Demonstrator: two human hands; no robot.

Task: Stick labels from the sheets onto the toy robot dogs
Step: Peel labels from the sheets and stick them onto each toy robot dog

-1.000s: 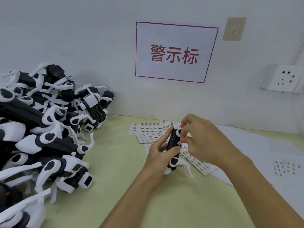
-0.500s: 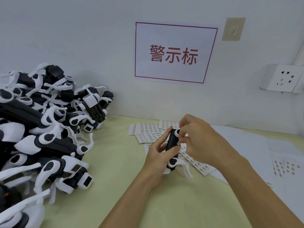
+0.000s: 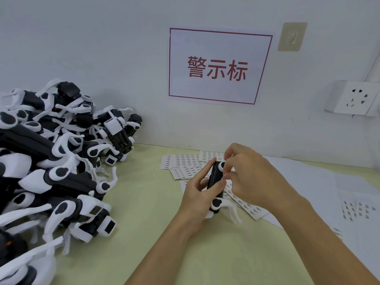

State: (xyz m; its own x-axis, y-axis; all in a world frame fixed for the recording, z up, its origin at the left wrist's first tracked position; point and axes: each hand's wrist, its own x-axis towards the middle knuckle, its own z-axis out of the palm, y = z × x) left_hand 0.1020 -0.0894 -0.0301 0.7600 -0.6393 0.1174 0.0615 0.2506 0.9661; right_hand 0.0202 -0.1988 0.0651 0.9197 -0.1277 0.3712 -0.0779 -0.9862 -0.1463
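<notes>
My left hand [image 3: 197, 194] grips a black and white toy robot dog [image 3: 215, 182], held on end above the table. My right hand [image 3: 248, 177] comes in from the right with its fingertips curled against the dog's upper side, pinching at a small label there; the label itself is mostly hidden by my fingers. White label sheets [image 3: 185, 163] lie spread on the table behind and under the dog. A large pile of toy robot dogs [image 3: 57, 165] fills the left of the view.
A yellow-green table top [image 3: 148, 202] carries everything. More white sheets [image 3: 320, 182] lie at the right, one with dark labels [image 3: 355, 208]. A wall with a red-framed sign [image 3: 218, 66] and a power socket [image 3: 353, 97] closes the far side.
Both hands and the dog stay nearly where they were. My right fingertips have shifted slightly on the dog's upper side.
</notes>
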